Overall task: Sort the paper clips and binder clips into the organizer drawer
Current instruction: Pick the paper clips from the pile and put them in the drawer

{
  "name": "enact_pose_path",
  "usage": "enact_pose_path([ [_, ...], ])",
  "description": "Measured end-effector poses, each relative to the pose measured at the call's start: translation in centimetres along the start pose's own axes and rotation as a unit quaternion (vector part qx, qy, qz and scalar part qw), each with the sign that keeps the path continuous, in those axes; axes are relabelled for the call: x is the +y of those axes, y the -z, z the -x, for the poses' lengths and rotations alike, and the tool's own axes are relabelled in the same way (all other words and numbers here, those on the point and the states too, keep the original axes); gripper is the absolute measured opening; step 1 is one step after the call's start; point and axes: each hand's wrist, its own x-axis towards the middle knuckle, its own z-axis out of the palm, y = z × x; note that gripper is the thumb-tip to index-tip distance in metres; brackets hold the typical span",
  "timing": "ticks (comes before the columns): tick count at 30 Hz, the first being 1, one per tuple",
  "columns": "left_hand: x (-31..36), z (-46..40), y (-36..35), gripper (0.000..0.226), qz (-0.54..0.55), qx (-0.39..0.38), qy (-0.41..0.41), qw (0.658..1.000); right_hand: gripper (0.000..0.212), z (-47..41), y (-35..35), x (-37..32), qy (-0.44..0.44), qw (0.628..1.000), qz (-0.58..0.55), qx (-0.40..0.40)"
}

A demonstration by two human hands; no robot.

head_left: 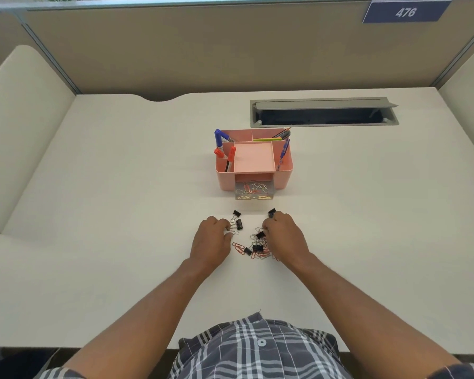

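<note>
A pink desk organizer (283, 176) stands mid-desk with its clear drawer (253, 192) pulled out, several paper clips inside. In front of it lies a loose pile of red and silver paper clips (259, 253) mixed with black binder clips (257, 247). Two more binder clips (237, 213) lie by my left hand, another (271, 212) beside my right. My left hand (212, 240) pinches silver paper clips next to a binder clip (239, 224). My right hand (283, 235) rests on the pile, fingertips closed at a binder clip (260, 235).
Pens, markers and a pencil stand in the organizer's compartments. A grey cable hatch (323, 112) with its lid raised is set into the desk behind it. Beige partition walls enclose the white desk (121, 214).
</note>
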Motion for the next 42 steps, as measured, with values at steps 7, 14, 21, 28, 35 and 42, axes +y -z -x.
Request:
enact_pose_path([
  [7,-0.1,-0.4,-0.3,0.011,-0.010,0.000,-0.017,1.000,0.016,-0.7,0.1,-0.3,0.004,1.000,0.001,-0.015],
  [14,-0.2,0.1,-0.4,0.009,-0.004,0.012,-0.007,1.000,0.019,-0.3,0.4,-0.3,0.007,1.000,-0.020,-0.006],
  [21,0.0,-0.2,-0.1,0.010,0.005,-0.009,0.035,0.999,0.017,-0.1,1.2,0.0,-0.011,0.997,-0.074,0.023],
  [28,0.4,-0.6,0.6,0.011,0.011,-0.039,0.050,0.998,0.013,0.0,1.6,0.2,-0.015,0.989,-0.142,0.045],
  [35,1.4,-0.3,2.2,0.009,0.172,0.046,-0.007,0.984,0.018,-0.9,4.0,0.2,0.034,0.968,-0.211,0.134],
  [42,5.9,-4.9,5.0,0.010,0.175,0.133,-0.104,0.970,0.018,-4.5,7.4,-0.8,0.051,0.960,-0.179,0.210],
])
